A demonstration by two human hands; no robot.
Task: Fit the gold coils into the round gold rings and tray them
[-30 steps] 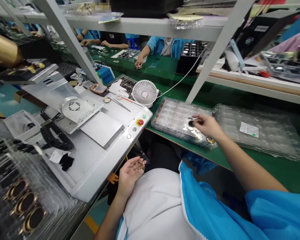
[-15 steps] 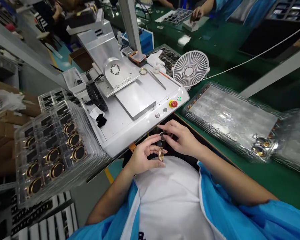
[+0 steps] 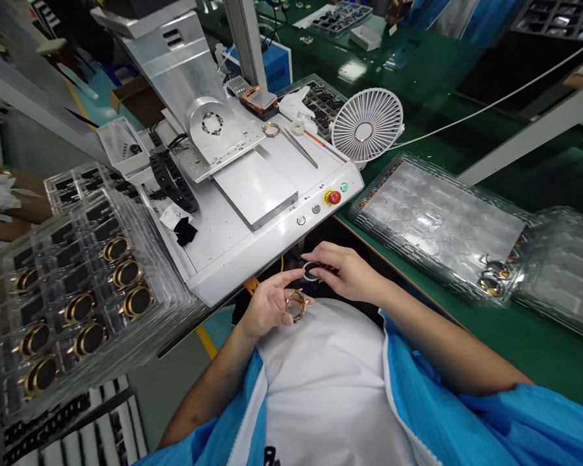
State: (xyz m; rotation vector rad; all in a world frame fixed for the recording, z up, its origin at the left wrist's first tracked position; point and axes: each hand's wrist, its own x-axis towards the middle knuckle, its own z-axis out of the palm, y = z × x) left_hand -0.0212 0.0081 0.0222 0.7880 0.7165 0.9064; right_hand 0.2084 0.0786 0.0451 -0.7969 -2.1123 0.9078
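My left hand (image 3: 268, 305) holds a gold watch case (image 3: 296, 307) between thumb and fingers, its round face turned towards me. Its index finger reaches up to the rim of a thin round piece (image 3: 309, 271), dark inside with a pale edge. That piece is pinched in the fingers of my right hand (image 3: 352, 273), just above the watch case and apart from it. Both hands are in front of my white shirt, below the front edge of a white machine (image 3: 267, 249).
Stacked clear trays (image 3: 170, 317) with gold-rimmed watch parts stand on the left. More clear trays (image 3: 437, 220) lie on the green table at right. A white fan (image 3: 366, 126), tweezers (image 3: 301, 147) and a red button (image 3: 333, 197) are ahead. A co-worker's sleeve (image 3: 427, 16) shows at the back.
The watch case in my left hand has turned from edge-on to face me. The round piece in my right hand has shifted slightly left and down. The view has moved a little.
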